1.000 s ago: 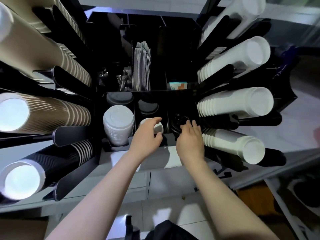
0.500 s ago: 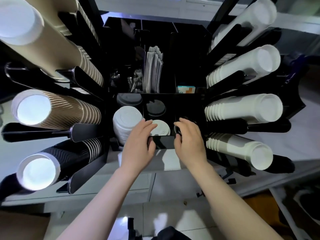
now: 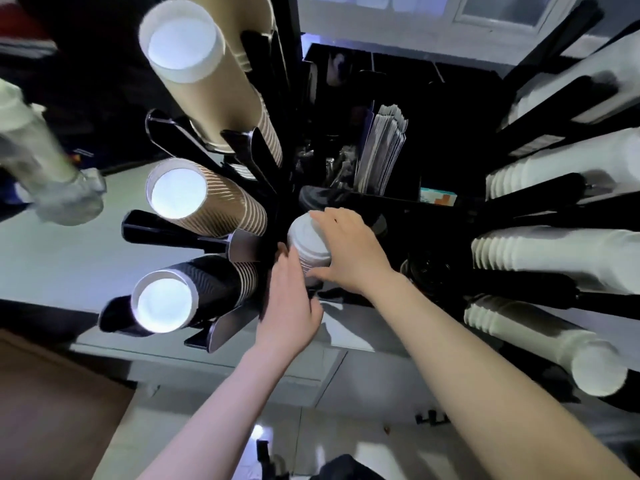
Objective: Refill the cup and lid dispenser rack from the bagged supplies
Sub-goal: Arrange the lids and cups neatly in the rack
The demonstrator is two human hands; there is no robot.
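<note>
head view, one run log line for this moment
left hand beside | right hand grips tall white plastic lid stack | black dispenser rack

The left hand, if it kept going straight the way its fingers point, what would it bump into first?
Probably the stack of white lids: the left hand points up along its left side, fingertips already beside it. Depth is unclear.

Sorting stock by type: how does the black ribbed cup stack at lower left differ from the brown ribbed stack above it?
The black ribbed cup stack has dark sleeves and sits lowest; the brown ribbed stack is tan with pale diagonal ridges, one slot higher. Both lie in black rack cradles with white open rims facing the camera, and neither hand touches them.
</note>
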